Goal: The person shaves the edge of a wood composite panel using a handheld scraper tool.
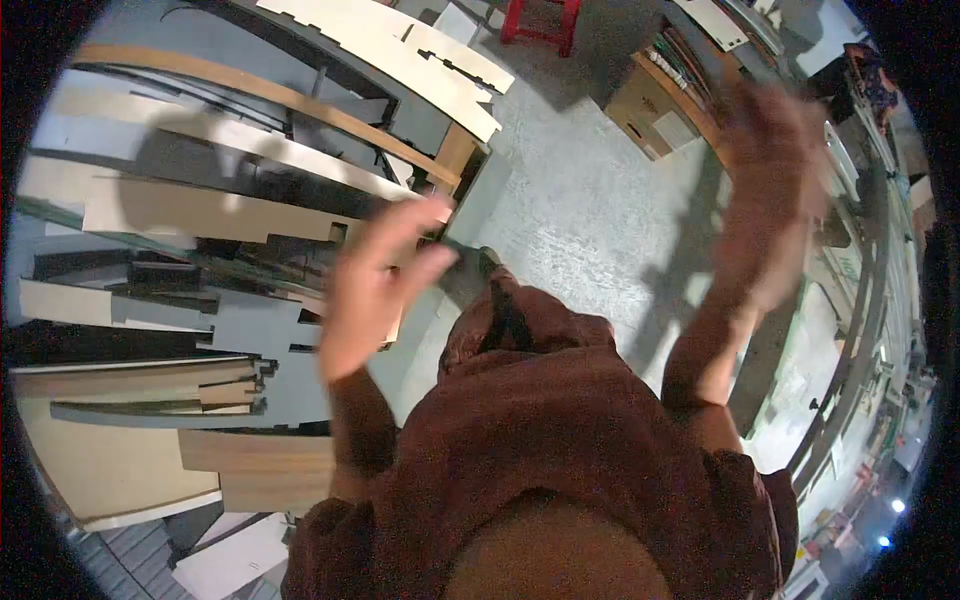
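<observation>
My left hand is raised beside the stacked boards on the left. Its thumb and fingers are apart, and nothing shows between them. Close to it lie a long pale notched board and a grey notched panel. My right hand reaches out at the upper right, smeared by motion, so its fingers cannot be made out. A cardboard box holding thin strips stands just left of that hand.
Grey concrete floor lies ahead of my body. A red stool stands at the top. Curved cream panels lie at the upper left, and a wood-grain board at the lower left. Long rails line the right side.
</observation>
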`<state>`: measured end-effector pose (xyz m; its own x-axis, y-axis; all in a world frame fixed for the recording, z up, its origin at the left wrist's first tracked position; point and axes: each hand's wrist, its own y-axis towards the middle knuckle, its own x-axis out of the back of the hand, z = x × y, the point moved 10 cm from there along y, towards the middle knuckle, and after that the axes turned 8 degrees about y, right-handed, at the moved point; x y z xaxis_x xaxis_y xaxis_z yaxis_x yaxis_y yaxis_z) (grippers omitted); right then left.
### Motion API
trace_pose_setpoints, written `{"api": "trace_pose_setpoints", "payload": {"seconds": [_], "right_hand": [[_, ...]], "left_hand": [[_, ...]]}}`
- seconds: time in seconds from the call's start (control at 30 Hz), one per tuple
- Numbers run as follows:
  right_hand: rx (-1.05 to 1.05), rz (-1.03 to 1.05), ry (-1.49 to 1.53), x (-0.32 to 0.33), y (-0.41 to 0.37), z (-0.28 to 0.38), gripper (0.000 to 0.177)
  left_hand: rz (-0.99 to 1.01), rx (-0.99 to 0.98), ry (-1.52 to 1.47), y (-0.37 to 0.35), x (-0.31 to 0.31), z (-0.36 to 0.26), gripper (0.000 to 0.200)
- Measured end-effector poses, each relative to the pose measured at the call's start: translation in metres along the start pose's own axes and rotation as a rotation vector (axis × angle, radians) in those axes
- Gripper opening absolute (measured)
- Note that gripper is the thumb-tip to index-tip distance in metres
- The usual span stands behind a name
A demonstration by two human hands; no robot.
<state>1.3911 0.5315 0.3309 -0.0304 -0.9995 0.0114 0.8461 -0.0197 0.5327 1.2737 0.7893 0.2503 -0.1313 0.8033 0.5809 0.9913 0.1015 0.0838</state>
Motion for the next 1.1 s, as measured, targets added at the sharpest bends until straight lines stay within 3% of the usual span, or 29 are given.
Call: {"api": "trace_pose_setpoints", "payload": {"seconds": [0.07,0.13,0.3,0.67,0.93,1.1], "right_hand": [[0.447,-0.193,0.053,0.029,0.022,0.062,0.059],[0.726,-0.243,0.080,0.038,0.025,0.093,0.058],[0.876,-0.339,0.042,0.037,0.030,0.099,0.057],[0.834,-0.419,0.030,0.029,0.057,0.061,0.052],[0.812,-0.438,0.036,0.032,0.097,0.022,0.049],[0.720,-0.458,-0.004,0.041,0.149,-0.032,0.047]], "left_hand": [[-0.297,-0.487,-0.070,0.025,0.092,-0.063,0.032],[-0.449,-0.809,-0.001,0.033,0.146,-0.105,0.032],[-0.397,-1.173,0.060,0.054,0.173,-0.159,0.033],[-0.305,-1.309,0.109,0.098,0.147,-0.184,0.035],[-0.303,-1.283,0.114,0.146,0.126,-0.186,0.036],[-0.303,-1.193,0.105,0.224,0.094,-0.183,0.037]]}}
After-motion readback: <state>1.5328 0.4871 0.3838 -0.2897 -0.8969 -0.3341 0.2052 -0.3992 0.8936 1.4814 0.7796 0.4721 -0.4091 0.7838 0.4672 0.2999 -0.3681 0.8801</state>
